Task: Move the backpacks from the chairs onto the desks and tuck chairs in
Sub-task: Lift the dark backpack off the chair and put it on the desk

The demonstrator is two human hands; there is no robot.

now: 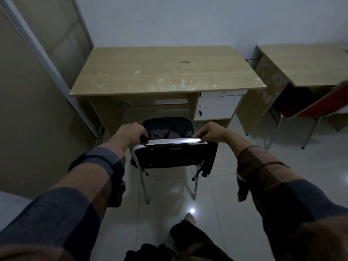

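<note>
Both hands are at the top of the chair point(170, 157) back: the left hand point(130, 133) is curled around its left corner and what looks like a strap, while the right hand point(211, 131) pinches the rail at the right corner. The dark backpack point(169, 129) sits on the seat, one strap dangling off the right side. The tabletop point(165, 72) ahead is bare. I'd say the lift comes first: get a firm hold on the bag, raise it over the backrest onto the desk, then push the chair under.
</note>
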